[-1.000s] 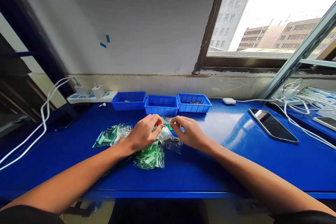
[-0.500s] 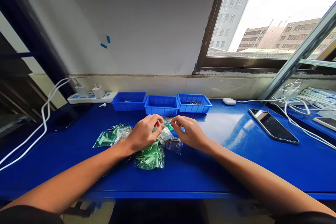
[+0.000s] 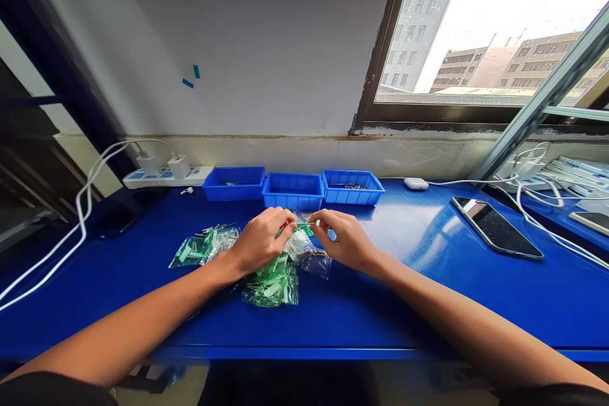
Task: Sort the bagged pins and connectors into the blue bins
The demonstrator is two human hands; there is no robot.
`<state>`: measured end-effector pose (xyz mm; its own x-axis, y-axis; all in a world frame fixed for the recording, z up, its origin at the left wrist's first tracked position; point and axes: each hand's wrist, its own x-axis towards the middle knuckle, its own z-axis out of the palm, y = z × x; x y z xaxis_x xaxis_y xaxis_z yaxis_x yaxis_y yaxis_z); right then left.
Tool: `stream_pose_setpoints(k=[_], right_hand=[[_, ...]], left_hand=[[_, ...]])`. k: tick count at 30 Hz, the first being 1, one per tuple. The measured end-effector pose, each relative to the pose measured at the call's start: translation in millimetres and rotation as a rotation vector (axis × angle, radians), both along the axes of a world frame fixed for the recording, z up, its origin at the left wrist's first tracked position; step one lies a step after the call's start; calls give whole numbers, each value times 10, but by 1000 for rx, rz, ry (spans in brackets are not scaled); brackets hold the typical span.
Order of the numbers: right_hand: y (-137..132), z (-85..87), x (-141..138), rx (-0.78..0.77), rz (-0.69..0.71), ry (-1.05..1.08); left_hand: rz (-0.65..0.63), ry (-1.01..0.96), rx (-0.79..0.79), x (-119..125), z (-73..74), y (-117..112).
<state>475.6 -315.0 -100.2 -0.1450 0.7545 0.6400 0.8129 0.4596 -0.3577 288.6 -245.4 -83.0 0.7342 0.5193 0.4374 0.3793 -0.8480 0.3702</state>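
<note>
My left hand and my right hand meet over the middle of the blue table, both with fingers pinched. Between the fingertips they hold a small clear plastic bag with a green strip at its top. Under the hands lies a pile of green and clear bags of small parts. More such bags lie to the left of my left hand, with thin metal pins beside them.
Three blue bins stand in a row behind the hands. A power strip with chargers and white cables sits at the back left. A phone lies at the right, an earbud case near the wall.
The fingertips of both hands have shifted slightly on the small bag; arms and everything else stay where they were.
</note>
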Motion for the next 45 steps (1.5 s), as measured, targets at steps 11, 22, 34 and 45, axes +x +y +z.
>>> stream_pose_setpoints(k=[11, 22, 34, 45], right_hand=[[173, 143, 584, 259, -405, -118], [180, 69, 474, 97, -353, -128], [136, -22, 303, -110, -173, -85], [121, -29, 229, -117, -106, -106]], left_hand=[[7, -2, -39, 4, -3, -22], [411, 244, 13, -627, 632, 504], [303, 610, -266, -807, 280, 804], [256, 249, -73, -542, 262, 520]])
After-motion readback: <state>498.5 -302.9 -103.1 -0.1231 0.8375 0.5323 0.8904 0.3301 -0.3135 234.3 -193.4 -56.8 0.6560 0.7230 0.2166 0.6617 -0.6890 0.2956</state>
